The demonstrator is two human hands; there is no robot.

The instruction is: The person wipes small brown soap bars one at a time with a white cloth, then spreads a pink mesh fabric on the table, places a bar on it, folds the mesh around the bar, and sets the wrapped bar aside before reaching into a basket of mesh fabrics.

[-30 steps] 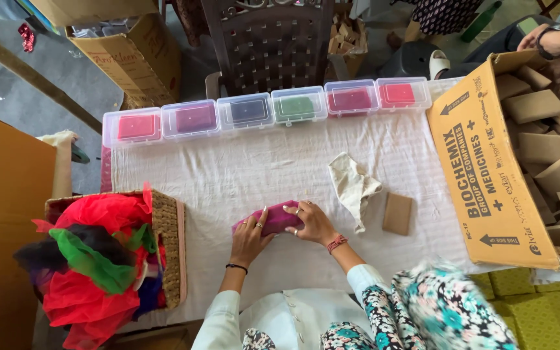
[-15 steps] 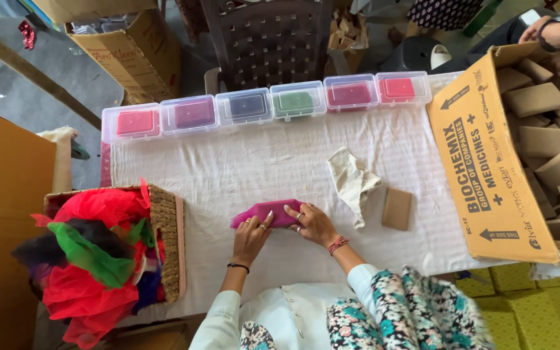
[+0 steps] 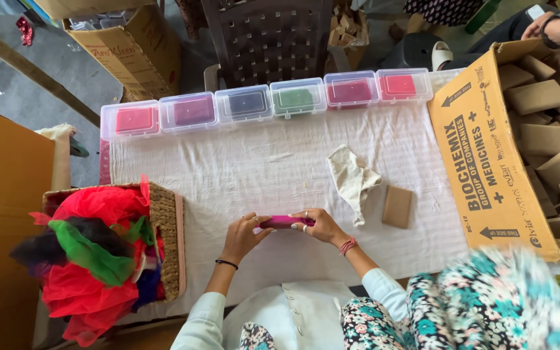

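The magenta cloth (image 3: pixel 284 222) now lies as a narrow folded strip on the white tablecloth (image 3: pixel 254 168), near the front edge. A second ago it was a loose bunch between the palms, and half a second ago a wider, flatter band; it has been folded down tighter with each step, so the folding looks close to finished. The left hand (image 3: pixel 241 234) pinches the strip's left end, and the right hand (image 3: pixel 319 225) presses fingertips on its right end; both are grasping the cloth.

Just right of the hands lie a crumpled cream cloth (image 3: pixel 352 178) and a small brown cardboard box (image 3: pixel 397 206). To the left, a wicker basket (image 3: pixel 163 240) holds red, green and dark fabrics. Along the far edge stands a row of clear lidded boxes (image 3: pixel 267 102), each with one colour of cloth. A large carton of brown boxes (image 3: pixel 487 155) sits at right.
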